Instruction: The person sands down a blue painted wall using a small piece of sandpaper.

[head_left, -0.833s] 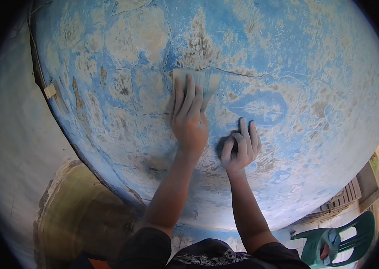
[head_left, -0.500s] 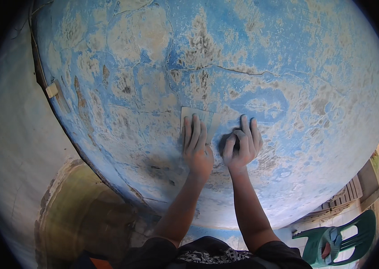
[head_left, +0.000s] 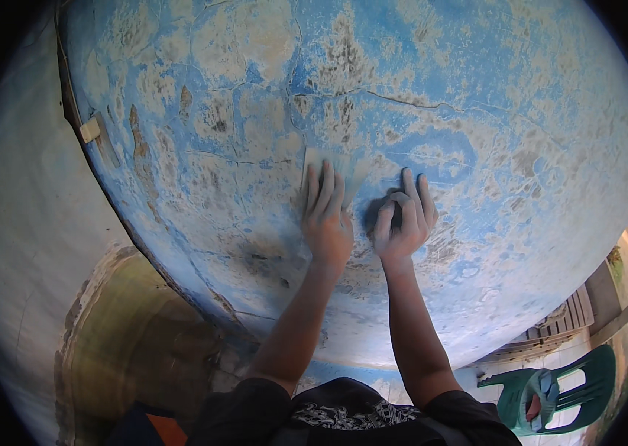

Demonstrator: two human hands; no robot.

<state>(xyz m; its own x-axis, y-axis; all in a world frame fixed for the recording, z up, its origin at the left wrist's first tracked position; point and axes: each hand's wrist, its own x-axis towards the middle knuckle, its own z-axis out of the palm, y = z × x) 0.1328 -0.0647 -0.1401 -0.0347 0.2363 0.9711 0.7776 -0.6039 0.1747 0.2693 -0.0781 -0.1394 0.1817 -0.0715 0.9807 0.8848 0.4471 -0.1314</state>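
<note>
My left hand [head_left: 325, 223] lies flat, fingers together, pressing a pale grey sheet of sandpaper [head_left: 344, 162] against a blue wall [head_left: 477, 111] with flaking, patchy paint. The sheet's top edge shows above my fingertips. My right hand [head_left: 405, 221] rests on the wall just to the right, fingers spread and the index finger bent. A dark patch [head_left: 375, 215] sits between the two hands at the right hand's thumb side; I cannot tell whether it is a shadow or an object.
A thin crack [head_left: 403, 100] runs across the wall above the hands. A pale side wall [head_left: 24, 245] meets it at the left corner, with a small beige fitting [head_left: 90, 130]. A green plastic chair [head_left: 552, 390] stands at lower right on the floor.
My left hand slid down the wall with the sandpaper, then came slightly back up. The right hand stayed in place.
</note>
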